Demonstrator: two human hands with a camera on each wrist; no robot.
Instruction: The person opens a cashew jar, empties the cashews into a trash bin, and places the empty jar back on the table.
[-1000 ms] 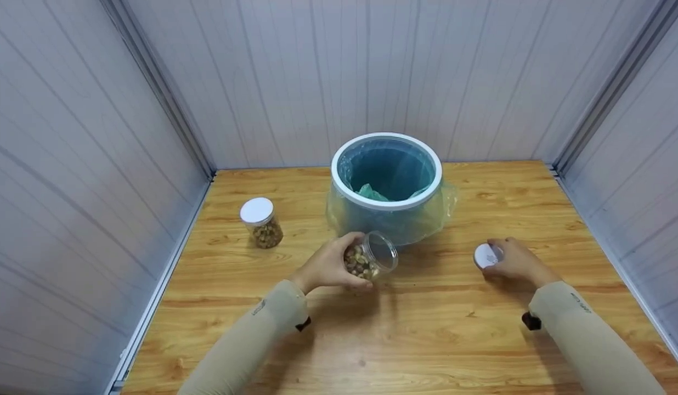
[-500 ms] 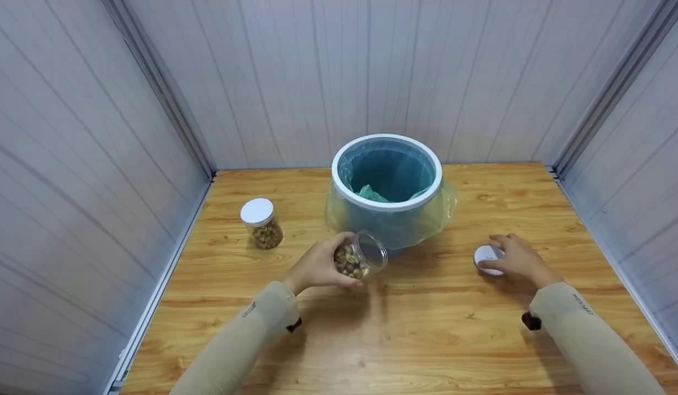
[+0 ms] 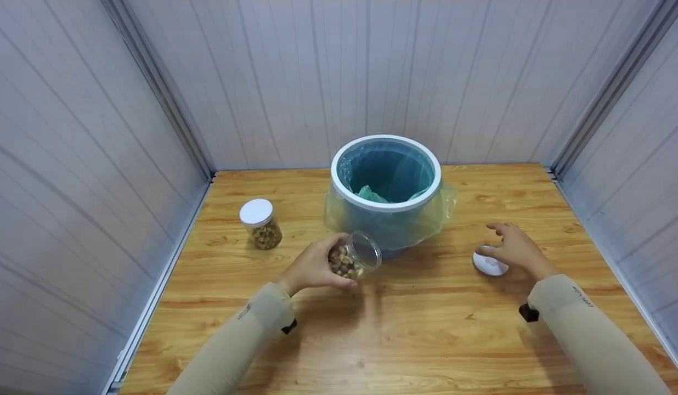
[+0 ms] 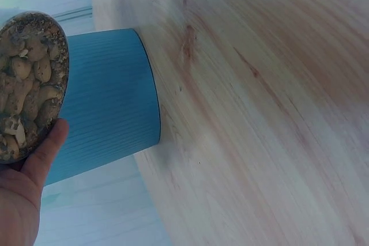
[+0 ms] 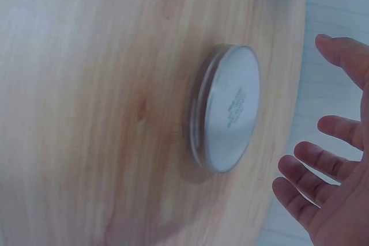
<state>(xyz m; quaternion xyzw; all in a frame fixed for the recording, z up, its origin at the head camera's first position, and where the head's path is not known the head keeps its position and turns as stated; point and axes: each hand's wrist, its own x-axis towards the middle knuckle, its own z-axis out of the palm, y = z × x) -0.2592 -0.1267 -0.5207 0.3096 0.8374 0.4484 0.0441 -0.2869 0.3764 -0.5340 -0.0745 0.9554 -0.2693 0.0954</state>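
My left hand (image 3: 312, 265) grips a clear plastic jar (image 3: 366, 250) by its side, thumb and fingers around it. It has no lid on and leans to the right, with its mouth facing right; brown nuts (image 4: 30, 79) lie inside, seen through its base in the left wrist view. My right hand (image 3: 517, 249) holds nothing, its fingers spread apart. Just beneath and left of that hand, a round white lid (image 5: 233, 110) with small print lies on the wooden table. In the right wrist view the fingers are apart from the lid.
Behind the jar stands a blue bin (image 4: 109, 102) with a white rim (image 3: 339, 185) and a thin green bag liner (image 3: 396, 225) draped over it. A second nut jar (image 3: 265, 233) with a white lid stands upright at the left. Pale panel walls (image 3: 284, 82) enclose the table.
My right hand has let go of the white lid and lifted slightly off it, its fingers spreading. The left hand has moved a little left with the jar.
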